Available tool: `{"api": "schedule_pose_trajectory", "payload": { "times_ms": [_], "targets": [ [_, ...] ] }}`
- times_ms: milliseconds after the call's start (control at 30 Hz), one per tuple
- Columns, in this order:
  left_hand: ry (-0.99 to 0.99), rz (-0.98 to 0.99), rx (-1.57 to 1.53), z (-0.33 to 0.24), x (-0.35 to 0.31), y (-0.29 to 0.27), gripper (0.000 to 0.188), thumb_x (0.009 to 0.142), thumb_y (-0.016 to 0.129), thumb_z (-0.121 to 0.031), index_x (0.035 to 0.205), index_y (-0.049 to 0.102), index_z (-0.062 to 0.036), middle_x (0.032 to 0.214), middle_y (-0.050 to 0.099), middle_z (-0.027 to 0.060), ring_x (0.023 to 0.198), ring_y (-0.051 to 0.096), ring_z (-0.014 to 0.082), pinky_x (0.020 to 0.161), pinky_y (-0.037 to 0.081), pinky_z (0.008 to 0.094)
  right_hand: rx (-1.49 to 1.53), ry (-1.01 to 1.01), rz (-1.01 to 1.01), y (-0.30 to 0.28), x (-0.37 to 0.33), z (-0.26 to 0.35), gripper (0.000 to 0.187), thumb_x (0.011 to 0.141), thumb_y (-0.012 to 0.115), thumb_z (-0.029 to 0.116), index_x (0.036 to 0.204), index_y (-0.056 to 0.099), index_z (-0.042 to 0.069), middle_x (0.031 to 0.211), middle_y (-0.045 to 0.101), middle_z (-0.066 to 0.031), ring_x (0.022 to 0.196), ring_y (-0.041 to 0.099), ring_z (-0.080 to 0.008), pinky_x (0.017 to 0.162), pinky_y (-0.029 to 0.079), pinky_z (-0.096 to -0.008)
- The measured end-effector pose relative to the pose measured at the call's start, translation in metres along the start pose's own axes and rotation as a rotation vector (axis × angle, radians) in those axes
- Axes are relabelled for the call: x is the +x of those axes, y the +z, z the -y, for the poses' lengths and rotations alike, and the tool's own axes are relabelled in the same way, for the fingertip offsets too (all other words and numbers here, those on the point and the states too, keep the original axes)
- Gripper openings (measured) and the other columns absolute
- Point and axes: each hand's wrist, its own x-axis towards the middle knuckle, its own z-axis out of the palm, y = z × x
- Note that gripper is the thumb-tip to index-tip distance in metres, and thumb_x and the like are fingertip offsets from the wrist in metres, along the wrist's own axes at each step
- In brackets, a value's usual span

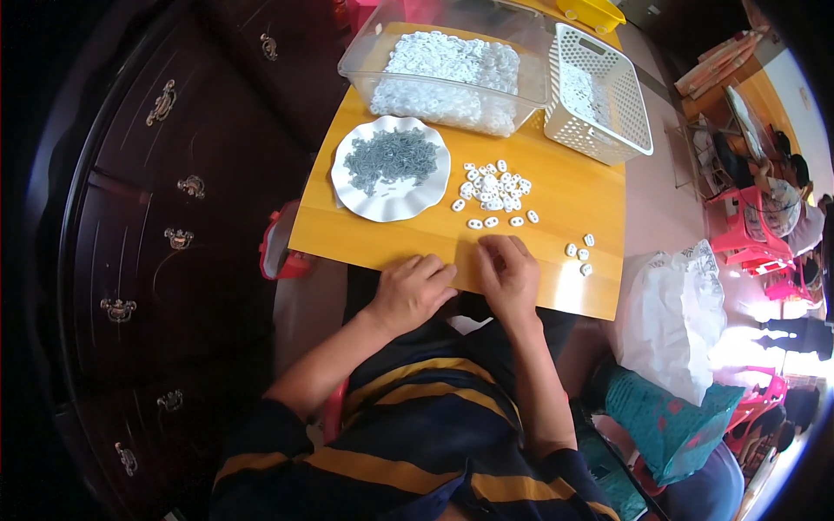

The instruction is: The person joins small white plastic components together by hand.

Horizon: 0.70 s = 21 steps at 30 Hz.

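Observation:
My left hand rests at the near edge of the wooden table, its fingers curled inward. Just to its right, my right hand is closed with thumb and fingers drawn together; whatever either hand holds is hidden. Beyond the right hand lies a loose pile of small white oval pieces with two dark holes each, a few set apart along its near side. Several similar white pieces form a separate group to the right. A scalloped white plate at the left carries a heap of small grey, thin parts.
At the back stands a clear plastic tub of white pieces, beside a perforated white basket holding more. A white bag and teal bag stand right of the table. Dark drawers line the left.

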Motion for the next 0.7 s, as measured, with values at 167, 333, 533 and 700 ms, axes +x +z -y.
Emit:
{"api": "schedule_pose_trajectory", "payload": {
  "times_ms": [167,333,533,700],
  "targets": [
    [0.054,-0.104,-0.195,0.004,-0.006,0.008,0.014,0.076,0.077,-0.006,0.088,0.070,-0.0048,0.077,0.063,0.0075,0.072,0.066,0.0284,0.064,0.054,0.0365,0.303,0.204,-0.001,0.000,-0.027,0.007,0.007,0.089,0.068,0.007,0.091,0.069,0.000,0.083,0.067,-0.0148,0.072,0.064,-0.0285,0.070,0.053,-0.0367],
    [-0.414,-0.145,-0.865,0.000,0.000,0.003,0.006,0.093,0.069,-0.005,0.092,0.067,-0.0002,0.081,0.068,0.0012,0.069,0.060,0.0041,0.062,0.050,0.0221,0.737,0.448,0.062,0.002,-0.042,0.027,0.013,0.097,0.065,0.013,0.100,0.067,0.000,0.084,0.068,-0.0051,0.074,0.061,-0.0125,0.066,0.050,-0.0275],
    [-0.556,-0.143,-1.216,-0.009,0.008,0.000,0.008,0.097,0.066,-0.007,0.095,0.067,0.0001,0.081,0.067,-0.0001,0.070,0.062,0.0052,0.063,0.051,0.0201,1.082,0.533,0.110,0.011,-0.038,0.048,0.011,0.100,0.062,0.008,0.109,0.064,0.001,0.093,0.067,-0.0009,0.080,0.060,-0.0066,0.073,0.049,-0.0203],
    [-0.531,-0.153,-1.167,-0.015,0.011,-0.003,0.008,0.096,0.067,-0.008,0.095,0.066,0.0008,0.081,0.067,-0.0005,0.070,0.063,0.0054,0.064,0.052,0.0198,1.070,0.629,0.074,0.010,-0.041,0.049,0.011,0.101,0.062,0.012,0.105,0.065,0.002,0.084,0.065,0.0005,0.077,0.058,-0.0064,0.072,0.047,-0.0202]
  ]
}}
